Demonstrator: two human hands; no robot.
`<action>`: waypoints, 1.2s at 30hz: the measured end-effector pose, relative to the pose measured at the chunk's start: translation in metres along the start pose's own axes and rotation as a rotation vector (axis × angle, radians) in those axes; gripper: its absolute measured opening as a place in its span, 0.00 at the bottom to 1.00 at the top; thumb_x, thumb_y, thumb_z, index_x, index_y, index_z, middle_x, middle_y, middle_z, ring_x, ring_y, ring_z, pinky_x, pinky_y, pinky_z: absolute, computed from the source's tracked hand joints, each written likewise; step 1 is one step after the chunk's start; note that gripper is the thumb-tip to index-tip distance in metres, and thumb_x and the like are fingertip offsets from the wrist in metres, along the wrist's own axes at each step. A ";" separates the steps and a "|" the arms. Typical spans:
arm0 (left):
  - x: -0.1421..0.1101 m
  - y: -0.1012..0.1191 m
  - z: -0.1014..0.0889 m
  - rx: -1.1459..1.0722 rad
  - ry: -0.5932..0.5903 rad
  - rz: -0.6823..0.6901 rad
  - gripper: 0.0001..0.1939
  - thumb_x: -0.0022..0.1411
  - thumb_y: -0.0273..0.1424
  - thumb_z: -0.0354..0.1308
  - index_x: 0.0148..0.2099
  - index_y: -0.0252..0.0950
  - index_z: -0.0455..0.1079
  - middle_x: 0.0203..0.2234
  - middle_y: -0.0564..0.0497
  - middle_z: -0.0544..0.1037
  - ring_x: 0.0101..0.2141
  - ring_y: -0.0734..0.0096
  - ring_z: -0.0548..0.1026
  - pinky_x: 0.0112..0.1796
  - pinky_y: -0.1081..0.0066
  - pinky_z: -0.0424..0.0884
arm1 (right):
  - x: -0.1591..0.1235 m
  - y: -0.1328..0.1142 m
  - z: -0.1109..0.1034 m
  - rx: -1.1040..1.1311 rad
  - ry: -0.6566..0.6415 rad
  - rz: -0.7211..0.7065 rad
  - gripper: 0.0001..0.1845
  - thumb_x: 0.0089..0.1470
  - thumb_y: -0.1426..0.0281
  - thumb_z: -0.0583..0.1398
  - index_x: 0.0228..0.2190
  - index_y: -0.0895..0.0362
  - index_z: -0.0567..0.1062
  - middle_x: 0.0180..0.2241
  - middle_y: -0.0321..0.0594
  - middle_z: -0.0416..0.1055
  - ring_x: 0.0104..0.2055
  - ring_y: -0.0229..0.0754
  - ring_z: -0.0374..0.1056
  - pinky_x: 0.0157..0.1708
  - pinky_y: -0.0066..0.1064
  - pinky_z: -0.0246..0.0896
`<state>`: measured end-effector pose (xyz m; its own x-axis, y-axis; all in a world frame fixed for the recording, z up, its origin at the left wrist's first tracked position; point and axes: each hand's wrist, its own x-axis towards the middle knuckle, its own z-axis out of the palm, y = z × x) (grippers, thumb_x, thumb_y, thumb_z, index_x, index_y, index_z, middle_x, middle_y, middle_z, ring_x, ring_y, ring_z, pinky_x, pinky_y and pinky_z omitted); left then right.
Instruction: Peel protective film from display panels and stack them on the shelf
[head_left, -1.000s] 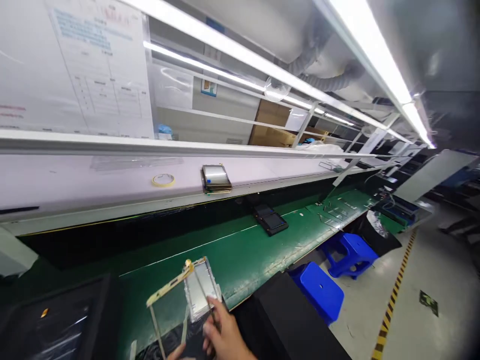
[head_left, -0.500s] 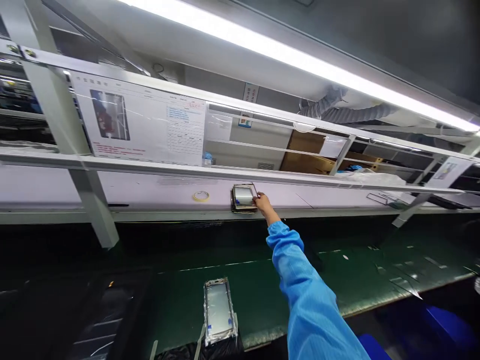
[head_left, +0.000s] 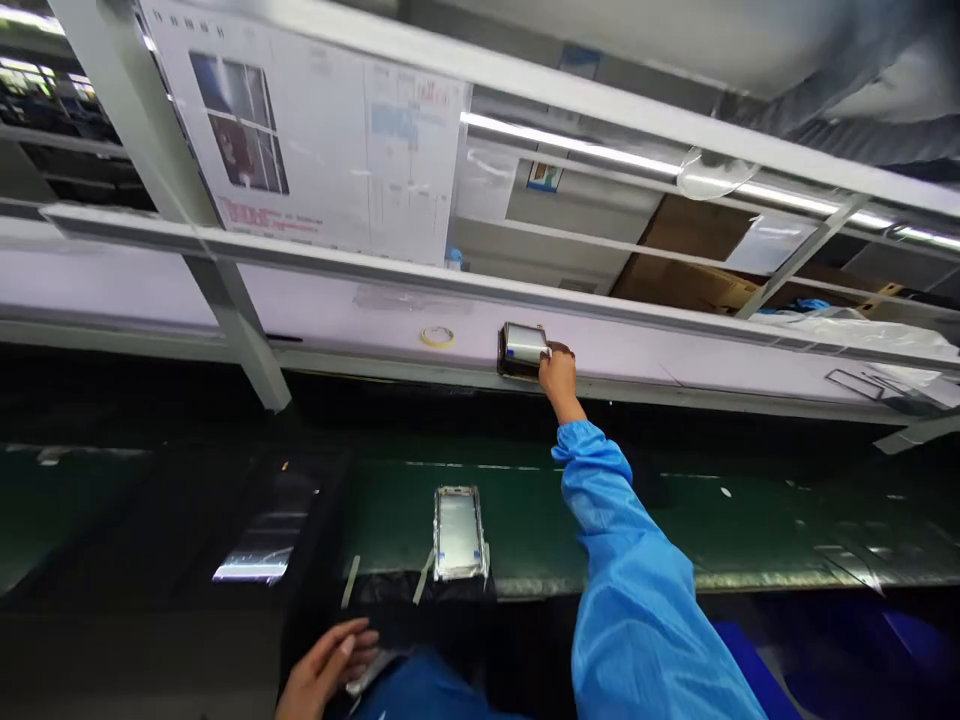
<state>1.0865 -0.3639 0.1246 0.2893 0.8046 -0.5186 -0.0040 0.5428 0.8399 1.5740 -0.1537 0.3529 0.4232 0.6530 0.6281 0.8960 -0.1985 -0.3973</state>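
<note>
On the shelf sits a small stack of flat, phone-sized framed panels (head_left: 527,342), silvery on top with a blue tab. My right hand (head_left: 559,368), at the end of a blue sleeve, pinches the right edge of the top panel; the fingertips are partly hidden. Below on the green bench lies another framed panel (head_left: 459,532), with clear film round its edges and blue tabs. My left hand (head_left: 326,668) is low in view near my lap, fingers loosely stretched and thumb apart. A whitish strip shows beside its fingertips, apparently not gripped.
A yellow tape roll (head_left: 436,337) lies on the shelf (head_left: 360,318) left of the stack. Metal uprights (head_left: 244,335) and rails cross in front. A printed sheet (head_left: 322,130) hangs above. A dark mat with a shiny panel (head_left: 259,545) is at left; thin frames (head_left: 855,383) lie far right.
The view has tilted down and shifted left. My left hand has come into view at the bottom. My right hand stays at the stack's right edge.
</note>
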 end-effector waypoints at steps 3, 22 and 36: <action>0.001 -0.009 -0.009 -0.068 -0.012 0.021 0.35 0.38 0.64 0.68 0.41 0.45 0.80 0.38 0.46 0.87 0.46 0.40 0.82 0.52 0.49 0.75 | -0.118 0.005 0.030 0.196 -0.139 -0.212 0.21 0.67 0.70 0.48 0.56 0.58 0.71 0.54 0.52 0.73 0.57 0.47 0.67 0.61 0.43 0.61; -0.008 -0.032 -0.042 -0.044 -0.056 -0.035 0.38 0.49 0.61 0.66 0.50 0.35 0.76 0.45 0.40 0.84 0.46 0.52 0.81 0.50 0.58 0.74 | -0.407 0.035 0.180 -0.351 -1.355 -0.395 0.38 0.58 0.81 0.55 0.68 0.59 0.56 0.71 0.66 0.43 0.74 0.62 0.41 0.66 0.56 0.51; 0.009 -0.036 -0.045 -0.054 -0.104 -0.038 0.37 0.48 0.60 0.68 0.49 0.35 0.76 0.42 0.41 0.85 0.43 0.55 0.81 0.46 0.61 0.74 | -0.495 -0.018 0.183 -0.295 -1.168 -0.348 0.49 0.54 0.61 0.67 0.69 0.65 0.55 0.70 0.73 0.40 0.73 0.73 0.36 0.67 0.66 0.42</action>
<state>1.0466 -0.3653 0.0819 0.3882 0.7552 -0.5282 -0.0415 0.5869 0.8086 1.3239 -0.3396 -0.0729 -0.0784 0.9307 -0.3574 0.9959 0.0571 -0.0698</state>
